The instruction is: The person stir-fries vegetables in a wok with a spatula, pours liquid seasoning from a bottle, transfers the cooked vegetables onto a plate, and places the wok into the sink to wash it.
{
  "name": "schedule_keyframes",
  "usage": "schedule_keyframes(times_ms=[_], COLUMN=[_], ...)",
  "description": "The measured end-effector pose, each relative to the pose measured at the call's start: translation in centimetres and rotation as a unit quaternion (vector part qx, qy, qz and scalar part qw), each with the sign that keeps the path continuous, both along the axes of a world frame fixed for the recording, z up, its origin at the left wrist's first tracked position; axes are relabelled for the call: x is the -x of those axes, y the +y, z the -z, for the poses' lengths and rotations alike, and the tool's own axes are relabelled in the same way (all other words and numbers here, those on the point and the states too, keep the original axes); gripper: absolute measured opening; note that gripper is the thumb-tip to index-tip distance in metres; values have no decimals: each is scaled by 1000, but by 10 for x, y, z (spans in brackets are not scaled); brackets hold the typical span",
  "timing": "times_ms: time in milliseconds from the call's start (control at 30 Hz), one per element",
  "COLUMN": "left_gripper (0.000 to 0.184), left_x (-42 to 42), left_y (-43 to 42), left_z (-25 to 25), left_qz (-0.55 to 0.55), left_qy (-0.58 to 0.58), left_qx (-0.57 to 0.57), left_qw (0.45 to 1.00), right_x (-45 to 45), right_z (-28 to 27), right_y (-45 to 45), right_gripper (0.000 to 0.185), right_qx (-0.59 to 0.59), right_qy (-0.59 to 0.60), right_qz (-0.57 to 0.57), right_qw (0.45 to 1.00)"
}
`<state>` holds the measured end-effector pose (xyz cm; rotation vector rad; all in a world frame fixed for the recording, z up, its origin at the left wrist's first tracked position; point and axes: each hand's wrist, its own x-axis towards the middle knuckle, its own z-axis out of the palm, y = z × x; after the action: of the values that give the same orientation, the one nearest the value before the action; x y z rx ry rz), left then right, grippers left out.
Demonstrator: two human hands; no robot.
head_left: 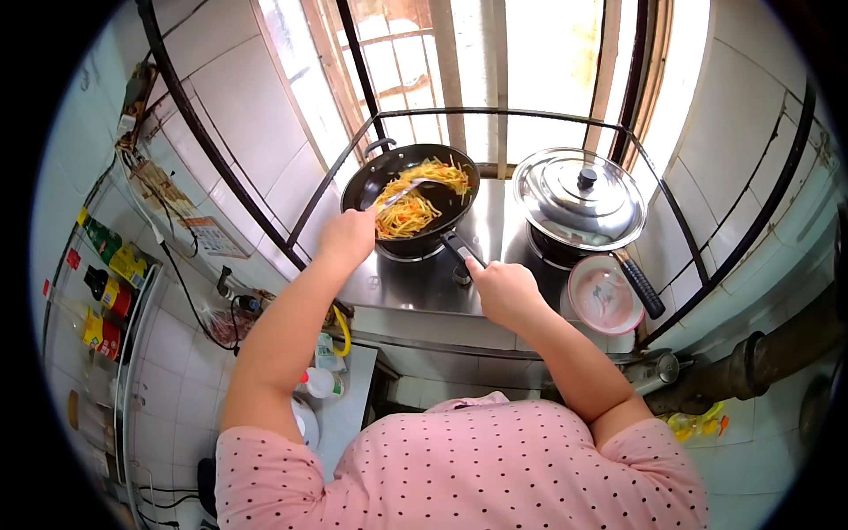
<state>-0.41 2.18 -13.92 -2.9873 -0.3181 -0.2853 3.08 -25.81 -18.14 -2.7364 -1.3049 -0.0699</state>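
A black wok [459,208] sits on the left burner of the steel stove, with yellow shredded food and orange bits [408,216] inside. My left hand [350,237] is closed round the handle of a metal spatula [402,193], whose head rests among the shreds. The fingers of my right hand [503,291] wrap round the wok's black handle [456,245], at the wok's near right side. Most of the spatula handle is hidden by my left hand.
On the right burner stands a pan with a shiny lid [565,199], its handle [640,284] pointing towards me. A pink-rimmed bowl [606,295] is beside it. Black metal bars [495,111] surround the stove. Sauce bottles [110,296] stand on a left rack.
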Motion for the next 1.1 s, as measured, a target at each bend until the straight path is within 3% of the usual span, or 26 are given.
schedule_keyframes(times_ms=[33, 133, 233, 333, 367, 433, 533, 633, 733, 900, 1000, 1033, 1100], left_gripper=[26, 23, 26, 25, 28, 27, 28, 34, 24, 23, 19, 24, 18], left_x=[-4, 20, 54, 48, 35, 2, -18, 0, 45, 78, 76, 67, 37], left_y=[-6, 0, -10, -9, -9, 12, -8, -6, -19, -19, -31, -26, -21], left_z=[6, -17, -78, -94, -86, -29, 1, 0, -64, -153, -171, -163, -129], left_qz=[-60, -86, -51, -17, -10, 58, -47, -74, -34, -66, -72, -51, -63], left_qy=[4, 47, 126, 136, 139, 9, 7, 39, 62, 90, 140, 153, 111], left_qx=[-23, -37, -47, 3, 24, 63, 18, -21, -32, -52, -101, -108, -128], left_qw=[998, 995, 990, 991, 990, 996, 999, 996, 997, 992, 982, 981, 984], right_x=[-1, 0, -1, 3, 3, 1, 0, -2, -1, -1, -1, -1, -1], right_z=[1, 1, 2, -5, -3, 0, -1, 1, 2, -1, 0, 1, 0], right_y=[0, -1, 0, -1, 0, 0, 0, -1, -1, 0, 0, 1, 1], right_gripper=[58, 58, 58, 44, 44, 45, 45, 56, 55, 40, 39, 39, 38], right_qx=[-5, -9, -2, 16, 16, 15, 19, 1, -4, 10, 8, 7, 4], right_qy=[4, -9, -6, -6, -9, -16, -14, -3, -2, -6, -6, -8, -9], right_qz=[0, -1, 1, 2, 1, -2, -11, -2, 0, -5, -6, -7, -8], right_qw=[1000, 1000, 1000, 1000, 1000, 1000, 1000, 1000, 1000, 1000, 1000, 1000, 1000])
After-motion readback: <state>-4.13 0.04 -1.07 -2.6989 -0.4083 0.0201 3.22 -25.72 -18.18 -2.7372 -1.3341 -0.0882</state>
